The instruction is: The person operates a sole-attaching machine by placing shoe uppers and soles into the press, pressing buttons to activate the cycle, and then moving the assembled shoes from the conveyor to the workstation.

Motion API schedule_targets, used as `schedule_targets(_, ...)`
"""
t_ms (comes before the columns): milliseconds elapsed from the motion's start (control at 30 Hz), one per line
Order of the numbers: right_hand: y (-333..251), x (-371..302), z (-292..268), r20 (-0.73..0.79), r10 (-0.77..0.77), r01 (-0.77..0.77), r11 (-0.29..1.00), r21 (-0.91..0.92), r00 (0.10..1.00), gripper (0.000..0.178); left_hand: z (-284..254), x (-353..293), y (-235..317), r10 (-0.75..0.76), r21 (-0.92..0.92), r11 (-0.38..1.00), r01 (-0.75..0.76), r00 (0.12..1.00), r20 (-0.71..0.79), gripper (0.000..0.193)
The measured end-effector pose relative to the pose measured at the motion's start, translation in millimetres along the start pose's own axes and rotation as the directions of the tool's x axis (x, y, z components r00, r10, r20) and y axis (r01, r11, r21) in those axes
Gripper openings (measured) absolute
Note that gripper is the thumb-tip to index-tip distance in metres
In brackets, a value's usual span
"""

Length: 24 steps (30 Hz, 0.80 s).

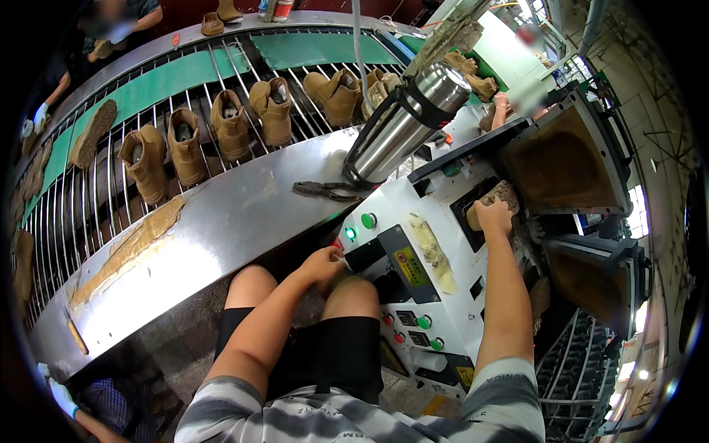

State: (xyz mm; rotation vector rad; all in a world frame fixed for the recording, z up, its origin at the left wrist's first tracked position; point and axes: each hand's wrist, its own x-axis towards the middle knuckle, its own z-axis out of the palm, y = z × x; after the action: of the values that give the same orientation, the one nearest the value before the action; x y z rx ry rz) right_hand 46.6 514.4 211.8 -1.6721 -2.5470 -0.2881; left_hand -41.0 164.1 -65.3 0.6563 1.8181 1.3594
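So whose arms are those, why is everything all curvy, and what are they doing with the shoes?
There's just one picture. A wide, curved-lens camera on a person's head looks down, so straight edges bend. The arms are that person's own: no robot here!

The right hand holds what looks like a brown shoe at a white machine. The left hand is by the machine's edge; I can't tell if it holds anything.

On the left, tan boots stand on a rack of metal bars. On the shiny metal ledge lie pliers, with a steel flask beside them.
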Motion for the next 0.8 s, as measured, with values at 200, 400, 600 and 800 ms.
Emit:
schedule_targets(200, 12, -1, 4, -0.012, -0.031, 0.031, 0.999, 0.045, 0.999, 0.071, 1, -4, 7, -0.002, -0.041, 0.999, 0.002, 1.000, -0.003, 0.032)
schedule_targets(400, 10, -2, 4, -0.043, -0.041, 0.043, 0.998, 0.050, 0.998, 0.070, 2, 1, 6, -0.010, 0.014, 1.000, 0.010, 1.000, 0.006, 0.036)
schedule_targets(600, 4, -2, 2, -0.012, -0.031, 0.032, 0.999, 0.042, 0.999, 0.070, 0, -1, 7, -0.027, 0.007, 1.000, 0.027, 1.000, -0.015, 0.035)
schedule_targets(800, 6, 16, -10, 0.042, -0.078, 0.076, 0.995, 0.065, 0.996, 0.070, -2, -3, 2, -0.001, -0.006, 1.000, 0.001, 1.000, -0.026, 0.029)
